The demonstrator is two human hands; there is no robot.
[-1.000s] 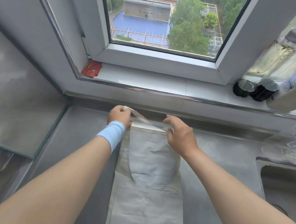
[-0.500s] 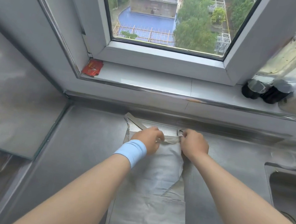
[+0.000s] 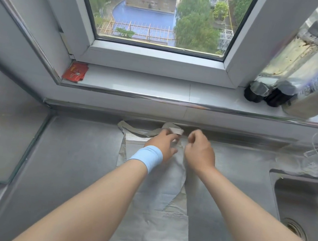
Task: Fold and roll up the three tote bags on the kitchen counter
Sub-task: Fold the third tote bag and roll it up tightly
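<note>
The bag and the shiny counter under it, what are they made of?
The tote bag looks like thin grey cloth, matte. It creases softly and shows a stitched seam, though woven or non-woven is hard to tell. The counter looks like brushed stainless steel, with a dull grey sheen and blurry reflections.

Steel counter (image 3: 70,158) beneath daylit window (image 3: 162,11)
</note>
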